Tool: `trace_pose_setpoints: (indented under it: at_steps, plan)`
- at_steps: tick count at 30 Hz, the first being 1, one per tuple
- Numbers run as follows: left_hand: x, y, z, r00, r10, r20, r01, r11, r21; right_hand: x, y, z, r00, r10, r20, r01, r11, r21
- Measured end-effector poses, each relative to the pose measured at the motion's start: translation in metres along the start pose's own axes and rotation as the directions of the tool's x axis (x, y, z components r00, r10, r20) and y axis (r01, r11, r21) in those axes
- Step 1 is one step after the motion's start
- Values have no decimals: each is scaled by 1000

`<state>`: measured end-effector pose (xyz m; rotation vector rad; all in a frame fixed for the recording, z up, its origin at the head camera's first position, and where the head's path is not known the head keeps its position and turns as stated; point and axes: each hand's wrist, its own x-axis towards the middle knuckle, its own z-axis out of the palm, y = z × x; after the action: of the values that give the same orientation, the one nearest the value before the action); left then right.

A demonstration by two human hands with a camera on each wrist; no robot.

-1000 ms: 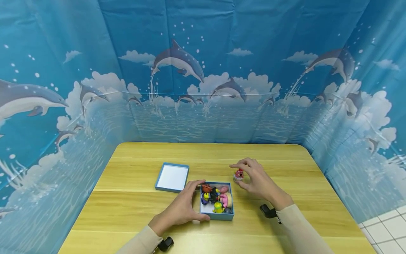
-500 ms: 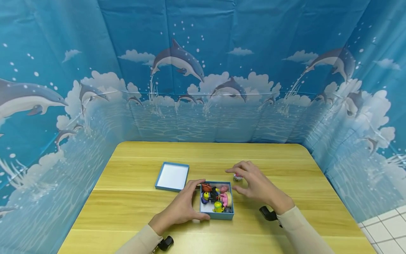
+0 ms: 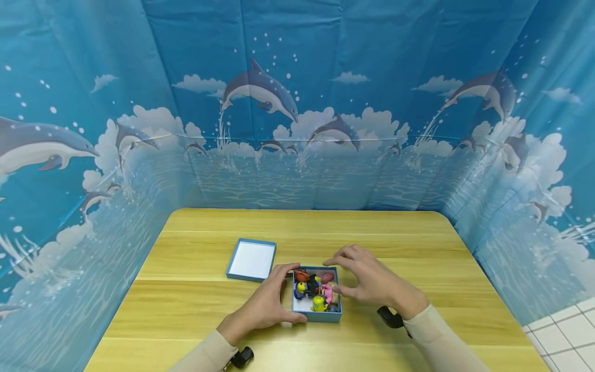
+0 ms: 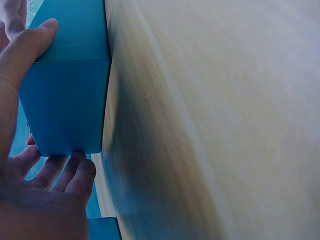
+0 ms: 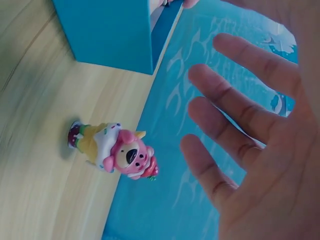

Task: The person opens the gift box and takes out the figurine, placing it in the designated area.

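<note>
My left hand (image 3: 265,305) grips a small blue box (image 3: 321,316) from its left side, thumb on the near wall and fingers at the far wall. Several toy figurines lie inside, among them a pink one (image 3: 327,293), a yellow-green one (image 3: 318,303) and a brown-red one (image 3: 301,275). Over the box's right edge hovers my right hand (image 3: 372,279), fingers extended and apart, thumb near the pink figurine; whether it touches is unclear. A pink bear figurine (image 5: 131,154) stands upright on the table beside the box in the right wrist view, clear of my fingers; the head view hides it.
The shallow blue lid (image 3: 252,260), white inside, lies behind and left of the box. Beneath everything is a wooden table (image 3: 195,310). A blue dolphin-print curtain (image 3: 297,175) surrounds the table's back and sides.
My right hand has let go of the pink bear figurine, leaving it on the table, and has moved left and nearer to the box's right edge. My left hand stays on the box.
</note>
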<state>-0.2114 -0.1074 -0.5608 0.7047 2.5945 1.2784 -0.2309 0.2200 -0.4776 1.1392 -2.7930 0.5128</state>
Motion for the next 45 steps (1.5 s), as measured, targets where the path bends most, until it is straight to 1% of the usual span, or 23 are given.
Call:
trace_pose_setpoints:
  at_steps: [6, 12, 23, 30, 36, 41, 45]
  plan:
    - [0, 0, 0, 1000, 1, 2, -1, 1000, -4, 3, -6, 1, 999, -19, 47, 19, 1000, 6]
    - [0, 1, -1, 1000, 3, 5, -3, 1000, -12, 5, -8, 3, 994, 9, 111, -12, 1000, 28]
    - [1, 0, 0, 1000, -4, 2, 4, 1000, -5, 12, -10, 8, 983, 23, 183, -29, 999, 33]
    - [1, -1, 0, 1000, 0, -7, 0, 1000, -12, 15, -13, 10, 979, 26, 201, -28, 1000, 6]
    - [1, -2, 1, 1000, 5, -9, -5, 1000, -8, 18, -17, 11, 974, 64, 215, -68, 998, 7]
    - [1, -2, 1, 1000, 4, -6, -4, 1000, -9, 21, -20, 13, 971, 95, 221, -92, 995, -24]
    - [1, -2, 0, 1000, -1, -4, 1, 1000, -13, 21, -21, 15, 969, 101, 227, -97, 995, -33]
